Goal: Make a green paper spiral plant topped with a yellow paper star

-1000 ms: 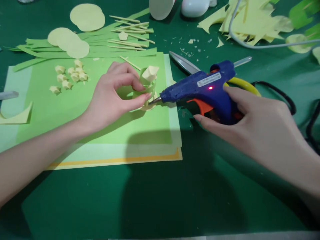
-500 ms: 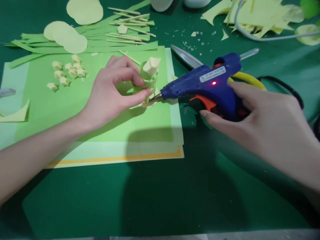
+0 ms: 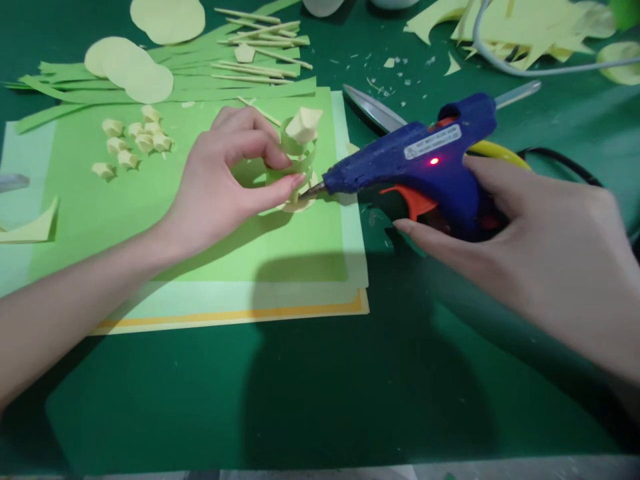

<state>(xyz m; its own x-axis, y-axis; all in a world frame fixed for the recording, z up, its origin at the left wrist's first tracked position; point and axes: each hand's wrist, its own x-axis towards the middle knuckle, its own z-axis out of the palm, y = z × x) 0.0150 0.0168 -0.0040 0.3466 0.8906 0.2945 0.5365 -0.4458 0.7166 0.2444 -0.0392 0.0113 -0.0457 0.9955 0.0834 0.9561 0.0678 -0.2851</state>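
My left hand (image 3: 245, 170) pinches a spiral of green paper strip (image 3: 303, 163) between thumb and forefinger. On top of the spiral sits a pale yellow paper star (image 3: 305, 125), and a round pale paper base (image 3: 299, 205) lies under it. My right hand (image 3: 535, 247) is wrapped round the handle of a blue hot glue gun (image 3: 405, 157) with a glowing red light. Its metal nozzle points left and meets the foot of the spiral, close to my left thumb. A clear glue stick (image 3: 519, 93) juts from its rear. My right fingertips are partly hidden behind the handle.
Green paper sheets (image 3: 175, 247) lie under the work. Several small paper stars (image 3: 145, 141) are at left. Behind are green strips (image 3: 200, 93), thin sticks (image 3: 260, 40) and paper circles (image 3: 149, 83). Yellow-handled scissors (image 3: 373, 109) lie behind the glue gun; paper scraps (image 3: 530, 33) are far right.
The rear of the glue gun and my right hand have shifted slightly right and up. The nozzle stays at the foot of the spiral. My left hand keeps its pinch.
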